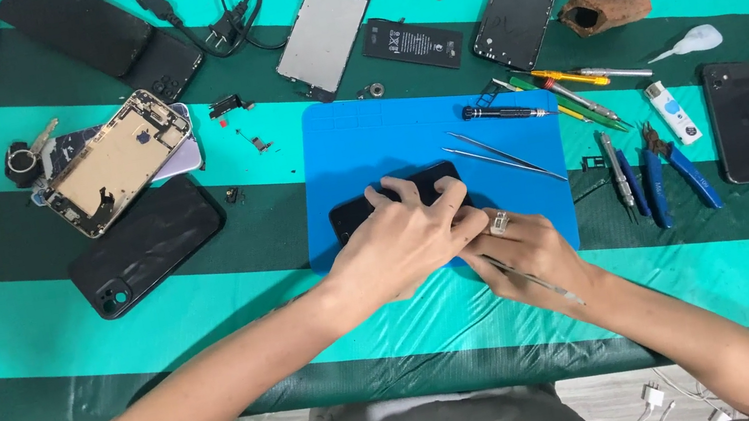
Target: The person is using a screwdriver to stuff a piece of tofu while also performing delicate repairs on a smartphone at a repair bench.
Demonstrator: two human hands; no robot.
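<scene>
Head view, the only one. The black phone [390,200] lies on the blue work mat [353,143], near the mat's front edge; its lower half is hidden under the left hand [400,242], so the near edge and any opening cannot be made out. The left hand lies palm down across the phone, fingers [412,189] spread and pressed on its dark face, thumb side tucked against the right hand [529,256]; grip flat and pinning, not wrapped. The right hand sits at the mat's front right corner, a ring on one finger, fingers closed on a thin metal tool [533,279] that runs back along the wrist; its tip is hidden between the two hands. Tweezers [502,156] and a small screwdriver [505,109] lie loose on the mat beyond.
</scene>
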